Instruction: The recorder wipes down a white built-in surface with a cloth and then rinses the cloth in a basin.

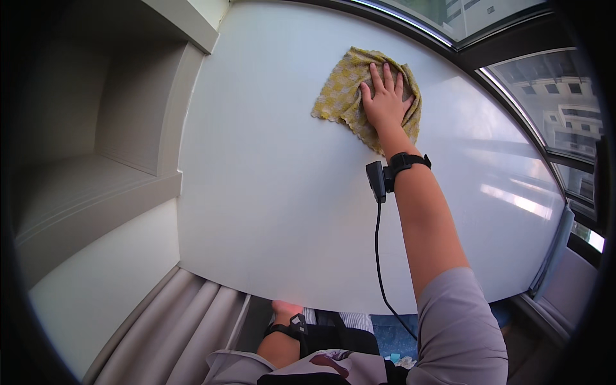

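Note:
My right hand (387, 99) lies flat with its fingers spread on a yellow and grey checked cloth (343, 90) with a scalloped edge. It presses the cloth against the white surface (276, 160), toward the far side. The cloth's right part is bunched in folds around my fingers, while its left part spreads out flatter. Down at the near edge of the surface is my left hand (286, 308), low and close to my body. Its fingers are too small and hidden to make out.
A recessed beige shelf (102, 173) borders the surface on the left, with a grey curtain (160, 321) below it. Dark-framed windows (545, 96) run along the far right. A black wrist device (378, 179) on my right arm trails a cable (380, 263) over the near edge.

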`<state>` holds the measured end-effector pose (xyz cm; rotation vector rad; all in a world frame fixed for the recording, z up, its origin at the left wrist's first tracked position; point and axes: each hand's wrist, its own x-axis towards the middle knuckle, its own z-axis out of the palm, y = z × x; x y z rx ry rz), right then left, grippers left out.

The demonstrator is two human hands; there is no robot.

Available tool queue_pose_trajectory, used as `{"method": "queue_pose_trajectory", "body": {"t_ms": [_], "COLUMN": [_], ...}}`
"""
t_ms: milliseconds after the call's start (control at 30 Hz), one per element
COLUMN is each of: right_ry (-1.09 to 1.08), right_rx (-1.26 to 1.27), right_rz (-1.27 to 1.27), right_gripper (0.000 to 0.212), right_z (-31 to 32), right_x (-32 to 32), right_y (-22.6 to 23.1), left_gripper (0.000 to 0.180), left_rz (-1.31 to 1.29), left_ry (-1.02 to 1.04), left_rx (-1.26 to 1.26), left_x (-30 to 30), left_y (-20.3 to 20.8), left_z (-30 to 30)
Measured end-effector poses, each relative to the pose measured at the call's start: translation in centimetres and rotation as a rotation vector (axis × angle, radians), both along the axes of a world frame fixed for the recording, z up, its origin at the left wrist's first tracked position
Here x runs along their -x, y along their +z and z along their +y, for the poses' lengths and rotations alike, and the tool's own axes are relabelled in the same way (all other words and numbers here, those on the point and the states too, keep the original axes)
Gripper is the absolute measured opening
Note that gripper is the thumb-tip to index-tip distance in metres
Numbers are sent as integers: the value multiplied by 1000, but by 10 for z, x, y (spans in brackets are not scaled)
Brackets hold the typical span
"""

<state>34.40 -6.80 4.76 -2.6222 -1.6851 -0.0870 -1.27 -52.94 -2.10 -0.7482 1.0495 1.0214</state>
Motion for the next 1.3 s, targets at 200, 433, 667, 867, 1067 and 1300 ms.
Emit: {"method": "queue_pose_trajectory", "body": {"t_ms": [200,433,667,867,1067,1300], "right_ry": [77,240,584,943,1209,461], "right_rx": [29,-98,-38,299,386,-79], "right_rz": [-43,-175,-26,306,424,114], "right_gripper": [54,53,54,54,53,53], "right_z": [48,119,1,-200,-241,21], "right_x": [-23,-43,21,100,104,67], "right_y": [-34,-35,-30,-14,-23,-12], "left_gripper": [50,49,49,49,49,49], "left_rz": [13,36,88,32,17,-1], "left_ry": [114,115,158,179,158,123], "left_rx": [84,-13,59,2,-43,-86], "left_x": [-18,-35,-50,-49,-51,-66], "left_y": [-8,-57,-15,-25,-23,-7], "left_z": [16,22,48,44,53,54]}}
